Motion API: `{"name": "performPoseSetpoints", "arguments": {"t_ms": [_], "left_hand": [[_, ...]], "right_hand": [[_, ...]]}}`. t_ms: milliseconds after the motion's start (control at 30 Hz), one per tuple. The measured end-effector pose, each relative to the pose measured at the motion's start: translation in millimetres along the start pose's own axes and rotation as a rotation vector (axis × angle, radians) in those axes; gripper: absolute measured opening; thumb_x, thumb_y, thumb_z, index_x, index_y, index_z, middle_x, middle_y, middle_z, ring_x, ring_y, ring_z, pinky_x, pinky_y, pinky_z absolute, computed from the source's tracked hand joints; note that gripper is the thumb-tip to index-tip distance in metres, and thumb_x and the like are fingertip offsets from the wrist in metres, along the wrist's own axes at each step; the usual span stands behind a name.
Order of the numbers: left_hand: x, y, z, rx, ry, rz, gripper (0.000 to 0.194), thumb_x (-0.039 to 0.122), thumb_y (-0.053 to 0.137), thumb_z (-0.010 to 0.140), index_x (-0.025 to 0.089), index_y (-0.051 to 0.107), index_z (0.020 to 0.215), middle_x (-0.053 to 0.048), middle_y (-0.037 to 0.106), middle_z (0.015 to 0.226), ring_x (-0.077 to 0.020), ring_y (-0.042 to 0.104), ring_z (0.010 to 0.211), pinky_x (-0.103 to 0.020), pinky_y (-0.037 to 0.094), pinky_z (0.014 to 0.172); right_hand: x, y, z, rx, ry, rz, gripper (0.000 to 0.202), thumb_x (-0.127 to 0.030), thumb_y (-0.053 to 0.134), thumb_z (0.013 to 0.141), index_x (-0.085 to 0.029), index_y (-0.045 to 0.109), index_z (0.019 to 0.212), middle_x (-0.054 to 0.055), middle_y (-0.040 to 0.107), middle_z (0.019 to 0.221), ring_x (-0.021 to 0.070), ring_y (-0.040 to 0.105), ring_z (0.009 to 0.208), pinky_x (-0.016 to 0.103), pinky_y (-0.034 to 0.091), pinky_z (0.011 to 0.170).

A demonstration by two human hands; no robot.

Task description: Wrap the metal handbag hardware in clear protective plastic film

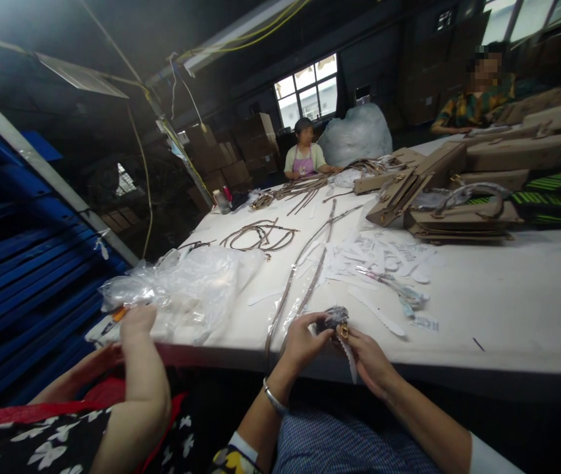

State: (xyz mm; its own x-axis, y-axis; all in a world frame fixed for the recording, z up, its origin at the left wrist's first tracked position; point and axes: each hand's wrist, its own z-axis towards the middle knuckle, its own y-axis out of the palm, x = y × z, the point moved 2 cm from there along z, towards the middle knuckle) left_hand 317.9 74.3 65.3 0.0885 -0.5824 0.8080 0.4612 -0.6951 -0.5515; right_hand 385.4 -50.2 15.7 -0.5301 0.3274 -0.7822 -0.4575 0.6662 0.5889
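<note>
My left hand (304, 341) is closed on a dark bundle (330, 317) wrapped in shiny plastic, just above the table's front edge. A small gold-coloured metal buckle (344, 330) shows at the bundle's right end. My right hand (368, 361) grips that same end from the right, its fingertips partly hidden. Below the buckle hangs a white paper strip (349, 362) with a toothed edge, beside my right fingers. Long brown straps (288, 289), partly in clear plastic, run across the table to my left forearm; I cannot tell whether they join the bundle.
White paper tags (379, 257), scissors (396, 286) and a toothed strip (376, 313) lie ahead. Brown handbags (458, 220) are piled at right, coiled straps (261, 235) farther back. At left, a co-worker's arm (145, 375) is beside plastic bags (186, 283). Two people sit across.
</note>
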Motion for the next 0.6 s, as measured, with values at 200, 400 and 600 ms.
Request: {"name": "performPoseSetpoints", "arguments": {"t_ms": [200,400,600], "left_hand": [[-14.5,10.3,-11.1,0.008,0.023,0.101,0.024,0.017,0.071,0.072,0.022,0.072,0.095,-0.002,0.074,0.094,-0.0199,0.066,0.086,-0.031,0.05,0.082],[-23.0,25.2,-15.4,0.033,0.067,0.168,0.029,0.012,0.07,0.072,0.023,0.07,0.099,-0.004,0.073,0.1,-0.0223,0.065,0.093,-0.034,0.049,0.085],[-24.3,22.8,-14.0,0.027,0.092,0.155,0.024,0.018,0.07,0.076,0.024,0.07,0.098,-0.003,0.073,0.098,-0.0214,0.066,0.091,-0.031,0.049,0.081]], "right_hand": [[6.7,-10.8,-12.3,0.02,0.079,-0.154,0.029,-0.038,0.082,0.064,-0.019,0.074,0.085,0.006,0.076,0.085,0.0237,0.071,0.085,0.035,0.055,0.084],[11.6,-21.9,-26.8,0.209,0.032,-0.201,0.034,-0.037,0.085,0.063,-0.021,0.061,0.083,0.005,0.075,0.075,0.024,0.073,0.077,0.035,0.058,0.074],[9.6,-18.5,-33.6,0.161,-0.069,-0.005,0.04,-0.034,0.082,0.067,-0.023,0.057,0.097,0.008,0.072,0.109,0.0261,0.067,0.107,0.036,0.055,0.092]]}}
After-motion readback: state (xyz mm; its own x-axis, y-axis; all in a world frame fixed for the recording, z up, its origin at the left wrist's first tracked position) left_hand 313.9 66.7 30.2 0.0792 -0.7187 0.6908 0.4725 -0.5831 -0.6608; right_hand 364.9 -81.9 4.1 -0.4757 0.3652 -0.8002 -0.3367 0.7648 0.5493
